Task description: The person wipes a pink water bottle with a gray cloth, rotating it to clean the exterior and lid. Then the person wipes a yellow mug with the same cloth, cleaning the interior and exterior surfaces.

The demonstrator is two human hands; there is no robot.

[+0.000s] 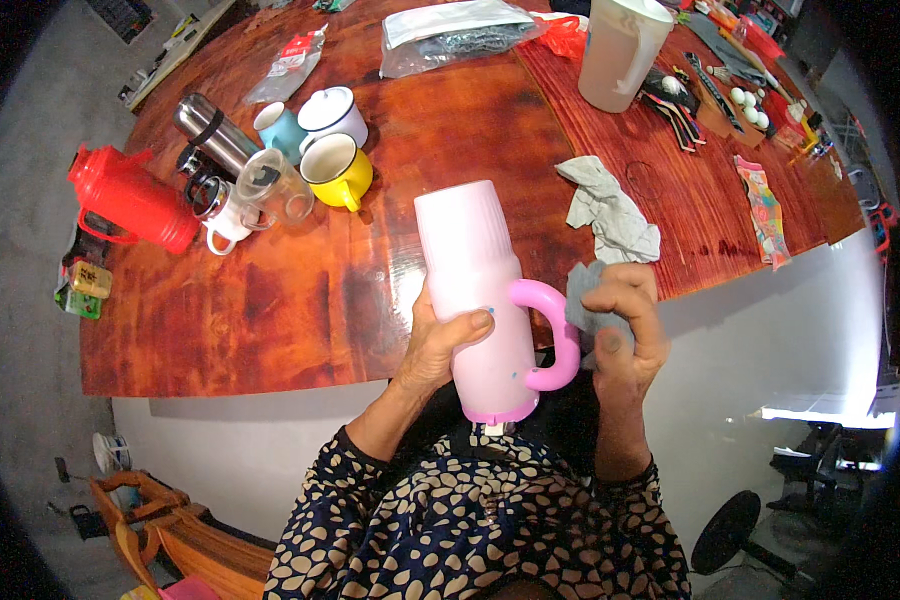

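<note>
A pale pink insulated tumbler (480,292) with a brighter pink loop handle (568,337) is held before my chest. My left hand (446,337) grips its body, thumb across the front and fingers behind. Small blue spots show on its surface. Just right of the handle, my right hand (634,330) pinches a folded grey cloth (589,296) between thumb and fingers. Whether the cloth touches the handle I cannot tell. Beyond that hand, a crumpled pale grey cloth (611,214) lies on the wooden table (450,135).
At left stand a red thermos jug (131,199), a steel vacuum flask (214,131), a glass mug (274,184), a yellow mug (337,172) and a white lidded mug (334,116). A translucent pitcher (622,56) is at the back right. A patterned packet (761,210) lies near the right edge.
</note>
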